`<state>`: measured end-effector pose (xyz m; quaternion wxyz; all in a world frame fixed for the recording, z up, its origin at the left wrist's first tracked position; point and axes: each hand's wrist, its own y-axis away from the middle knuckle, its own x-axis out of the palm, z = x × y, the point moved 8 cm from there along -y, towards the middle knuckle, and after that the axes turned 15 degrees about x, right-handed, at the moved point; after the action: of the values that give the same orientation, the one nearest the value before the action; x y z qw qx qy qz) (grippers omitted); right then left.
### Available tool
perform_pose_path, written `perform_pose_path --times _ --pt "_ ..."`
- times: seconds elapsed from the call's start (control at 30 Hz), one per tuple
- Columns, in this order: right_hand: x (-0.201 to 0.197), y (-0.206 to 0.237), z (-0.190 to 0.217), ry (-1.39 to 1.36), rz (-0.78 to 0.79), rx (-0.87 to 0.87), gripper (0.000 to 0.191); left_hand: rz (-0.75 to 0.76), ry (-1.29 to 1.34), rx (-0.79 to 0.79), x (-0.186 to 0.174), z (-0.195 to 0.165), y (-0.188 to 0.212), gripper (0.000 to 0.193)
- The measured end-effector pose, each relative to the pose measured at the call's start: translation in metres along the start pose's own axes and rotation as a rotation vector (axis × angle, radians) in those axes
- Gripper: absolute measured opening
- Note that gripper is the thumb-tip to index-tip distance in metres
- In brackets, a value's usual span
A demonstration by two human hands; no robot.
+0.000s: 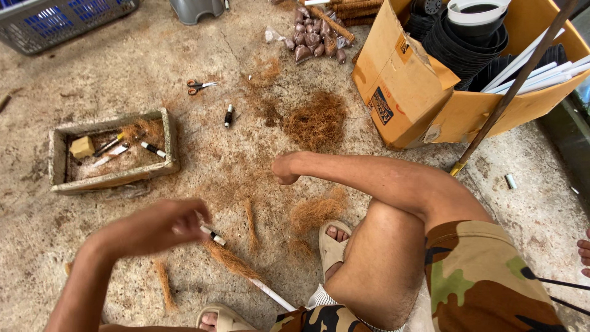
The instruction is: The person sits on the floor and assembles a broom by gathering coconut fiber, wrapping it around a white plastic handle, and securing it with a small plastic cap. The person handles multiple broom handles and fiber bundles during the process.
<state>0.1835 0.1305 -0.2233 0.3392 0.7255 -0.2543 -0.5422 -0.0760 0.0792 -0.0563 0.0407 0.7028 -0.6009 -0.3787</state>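
Low in the middle of the view, a white stick [270,294] wrapped partway in brown coconut fibre [230,260] lies slanted on the concrete floor [184,55], its bare white end pointing toward the person's sandalled feet. At its upper end the left hand [161,226] is blurred, its fingers curled around a small white marker-like piece [212,235] with a dark tip, just above the fibre-wrapped end. The right hand [284,168] is closed into a loose fist, the arm stretched across the raised knee; whether it holds anything I cannot tell. Loose strands and a small tuft of fibre [315,211] lie beside the sandal [332,246], and another thin fibre bundle [163,284] lies further left. A larger round heap of fibre [316,122] sits further up, near a yellow cardboard box [399,86] that holds stacked black plastic pots [461,46] and white sticks. A long brown pole [507,92] leans across the box. To the left, a shallow stone tray [61,163] holds a yellowish block, pens and some fibre. A black-and-white marker [228,115] and orange-handled scissors [200,86] lie on the floor between tray and heap. A blue crate [61,21] sits in the top left corner.
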Motion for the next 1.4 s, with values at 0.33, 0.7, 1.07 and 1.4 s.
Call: perform_pose_path --times 0.33,0.7,1.07,1.4 --pt "0.002 0.158 0.082 0.113 0.276 -0.412 0.059 0.058 0.224 1.072 0.06 -0.154 0.034 0.022" --pt "-0.062 0.346 0.067 0.032 0.046 -1.001 0.067 -0.574 -0.14 1.157 0.013 -0.184 0.084 0.024" --pt "-0.074 0.368 0.093 -0.073 0.06 -1.232 0.059 -0.853 -0.407 1.385 0.002 -0.208 0.084 0.03" --pt "-0.073 0.353 0.108 -0.245 0.074 -1.364 0.052 -0.679 0.104 1.334 0.031 -0.186 0.06 0.018"
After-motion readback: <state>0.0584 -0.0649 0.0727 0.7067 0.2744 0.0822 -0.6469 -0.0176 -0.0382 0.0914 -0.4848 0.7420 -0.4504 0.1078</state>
